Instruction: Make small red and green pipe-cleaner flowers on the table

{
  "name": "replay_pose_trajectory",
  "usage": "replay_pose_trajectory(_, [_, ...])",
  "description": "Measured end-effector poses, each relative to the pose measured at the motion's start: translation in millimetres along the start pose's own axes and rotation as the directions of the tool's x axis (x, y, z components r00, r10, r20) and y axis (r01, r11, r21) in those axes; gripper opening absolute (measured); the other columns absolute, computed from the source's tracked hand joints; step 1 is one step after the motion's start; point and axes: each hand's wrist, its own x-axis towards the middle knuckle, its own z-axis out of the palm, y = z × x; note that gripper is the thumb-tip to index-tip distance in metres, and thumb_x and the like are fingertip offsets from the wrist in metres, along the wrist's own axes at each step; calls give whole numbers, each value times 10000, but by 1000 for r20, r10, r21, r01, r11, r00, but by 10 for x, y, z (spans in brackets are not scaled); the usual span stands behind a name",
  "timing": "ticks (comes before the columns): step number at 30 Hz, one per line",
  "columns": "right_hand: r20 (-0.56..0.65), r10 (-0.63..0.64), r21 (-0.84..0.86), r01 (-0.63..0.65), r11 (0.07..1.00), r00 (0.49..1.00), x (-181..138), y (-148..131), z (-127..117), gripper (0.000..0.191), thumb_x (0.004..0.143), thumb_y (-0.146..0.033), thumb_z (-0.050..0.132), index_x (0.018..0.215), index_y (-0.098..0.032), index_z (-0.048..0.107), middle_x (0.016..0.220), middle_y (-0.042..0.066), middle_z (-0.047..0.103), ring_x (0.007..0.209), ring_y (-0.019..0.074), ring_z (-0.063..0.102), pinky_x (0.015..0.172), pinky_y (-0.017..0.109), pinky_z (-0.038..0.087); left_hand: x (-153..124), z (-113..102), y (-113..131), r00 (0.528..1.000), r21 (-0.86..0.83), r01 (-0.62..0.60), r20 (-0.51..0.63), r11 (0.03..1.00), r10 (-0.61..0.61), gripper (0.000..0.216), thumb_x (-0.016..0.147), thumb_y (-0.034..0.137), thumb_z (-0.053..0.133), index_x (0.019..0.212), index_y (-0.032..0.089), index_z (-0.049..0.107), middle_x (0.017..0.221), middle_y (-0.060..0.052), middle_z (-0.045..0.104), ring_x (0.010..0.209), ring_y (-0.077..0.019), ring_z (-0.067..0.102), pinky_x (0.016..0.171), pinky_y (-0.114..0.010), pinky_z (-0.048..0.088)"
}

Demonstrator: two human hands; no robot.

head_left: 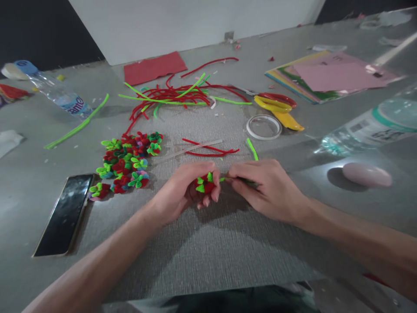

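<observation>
Curled around a small red and green pipe-cleaner strawberry (205, 184) is my left hand (192, 187), its fingers closed. My right hand (265, 184) pinches a thin green pipe-cleaner end (222, 179) that runs toward the strawberry; whether the two are joined I cannot tell. Just beyond my hands lie two bent red pipe cleaners (211, 152) with a pale glue stick (192, 149) across them. A short green pipe-cleaner piece (252, 149) lies above my right hand. To the left, several finished pipe-cleaner strawberries (125, 163) are piled together.
A phone (63, 215) lies at left, near a water bottle (61, 93). Red and green pipe cleaners (176, 95) are heaped at the back. Scissors (275, 102), a tape roll (263, 127), coloured paper (339, 74), a large bottle (371, 124) and a pinkish oval object (367, 174) are on the right.
</observation>
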Motion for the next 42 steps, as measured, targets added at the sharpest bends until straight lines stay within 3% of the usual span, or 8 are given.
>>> replay_pose_trajectory(2, [-30, 32, 35, -31, 999, 999, -1, 18, -14, 252, 982, -97, 518, 756, -209, 513, 637, -47, 490, 561, 101, 416, 575, 251, 325, 9, -34, -1, 994, -76, -46, 94, 996, 53, 259, 884, 394, 697, 940, 143, 728, 809, -67, 754, 631, -132, 672, 550, -187, 504])
replay_pose_trajectory(4, [-60, 61, 74, -56, 996, 996, -5, 32, -29, 266, 987, -97, 527, 749, -208, 489, 629, -58, 460, 553, 91, 398, 569, 243, 322, 18, -71, -15, 976, -145, -85, 189, 986, 112, 341, 844, 331, 755, 1133, 151, 753, 997, -110, 796, 835, -186, 756, 693, -218, 566])
replay_pose_trajectory(8, [-82, 44, 110, -35, 993, 996, -13, 21, -45, 299, 983, -104, 537, 722, -211, 439, 627, -61, 424, 565, 89, 385, 564, 238, 313, 18, -102, -69, 951, -130, -131, 262, 983, 162, 388, 953, 369, 743, 1303, 204, 726, 1176, -128, 789, 1032, -195, 768, 811, -219, 568])
replay_pose_trajectory(15, [-68, -25, 114, 33, 993, 997, -35, -7, -40, 191, 977, -81, 533, 833, -207, 535, 703, -41, 539, 612, 92, 453, 592, 232, 345, -4, -82, -73, 951, -99, -150, 259, 984, 171, 341, 924, 434, 785, 1162, 190, 781, 1083, -119, 819, 939, -192, 796, 765, -209, 563])
replay_pose_trajectory(22, [-76, -22, 135, 32, 990, 997, -38, -8, -34, 238, 988, -78, 541, 792, -207, 500, 685, -54, 507, 593, 79, 431, 582, 215, 341, 1, -99, -93, 923, -131, -172, 325, 976, 206, 432, 978, 502, 697, 1256, 175, 750, 1123, -128, 810, 975, -188, 793, 797, -208, 585])
replay_pose_trajectory(28, [-60, -64, 141, 72, 987, 996, -40, -38, -39, 233, 980, -46, 510, 812, -208, 507, 693, -56, 522, 569, 74, 426, 570, 216, 332, 10, -98, -104, 923, -129, -172, 324, 977, 205, 296, 965, 428, 742, 1113, 177, 792, 983, -83, 829, 844, -132, 789, 748, -164, 568])
replay_pose_trajectory(34, [-76, -54, 106, 62, 992, 996, -30, -19, -40, 227, 961, -43, 553, 803, -201, 516, 680, -57, 518, 584, 74, 447, 574, 213, 331, 8, -92, -128, 958, -123, -132, 240, 984, 159, 542, 962, 651, 620, 1113, 149, 758, 899, -104, 799, 725, -165, 767, 665, -227, 588])
replay_pose_trajectory(42, [-57, -45, 66, 49, 997, 997, -15, -39, -26, 221, 987, -62, 546, 809, -189, 578, 674, -50, 524, 583, 80, 452, 584, 222, 347, 39, -55, -133, 977, -54, -143, 151, 988, 150, 467, 1049, 535, 550, 867, 134, 707, 732, -41, 712, 524, -69, 585, 516, -160, 470])
